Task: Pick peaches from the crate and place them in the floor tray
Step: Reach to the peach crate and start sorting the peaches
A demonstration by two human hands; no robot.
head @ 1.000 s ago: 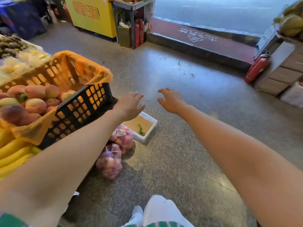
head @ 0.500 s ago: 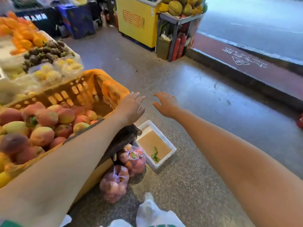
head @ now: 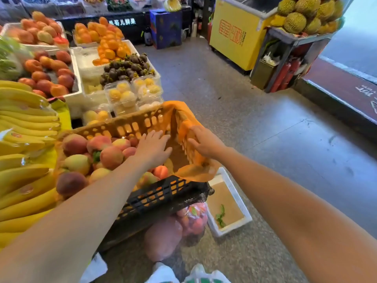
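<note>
Floor tray (head: 232, 228): white, on the floor just beside the crate.
Crate (head: 163, 193): black, orange-lined, with peaches (head: 111, 157) heaped at its left end.
Left hand (head: 153, 149): over the crate, fingers spread straight — holding nothing.
Right hand (head: 204, 142): fingers straight on the liner (head: 183, 113) at the rim.

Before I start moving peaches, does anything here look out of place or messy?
The orange liner hangs crumpled over the near right corner of the crate, above the floor tray. A green leaf scrap lies in that tray; no peaches show in it.
</note>
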